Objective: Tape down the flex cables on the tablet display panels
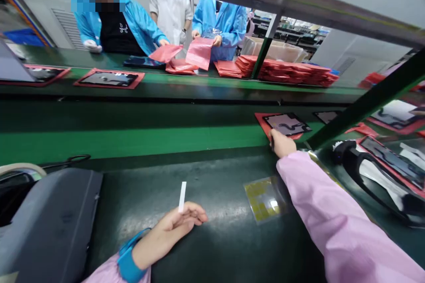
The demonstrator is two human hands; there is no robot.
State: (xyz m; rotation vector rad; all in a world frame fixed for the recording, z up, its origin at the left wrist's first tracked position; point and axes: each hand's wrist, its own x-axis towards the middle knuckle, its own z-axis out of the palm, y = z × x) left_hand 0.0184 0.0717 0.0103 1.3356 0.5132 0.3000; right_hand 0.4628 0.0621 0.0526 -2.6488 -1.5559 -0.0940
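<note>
My left hand (174, 227) lies low over the dark green table, its fingers loosely curled together. A narrow white strip (182, 196) sticks up from its index finger side; whether it is pinched or stuck on cannot be made out. On the wrist sits a blue band (131, 261). My right hand (282, 143) reaches forward to the green conveyor and closes on the near left edge of a red bag (264, 126). Upon that bag rests a flat black-edged panel (287, 124) with a dark curved cable. A small dark bit shows at my fingertips, which are partly hidden.
A clear sheet with yellow film pieces (262, 199) lies between my arms. At left stands a grey machine (59, 225); at right, a black-and-white device (372, 177) and a green post (368, 101). Across the belt, co-workers handle red bags (199, 51) near a red stack (295, 70).
</note>
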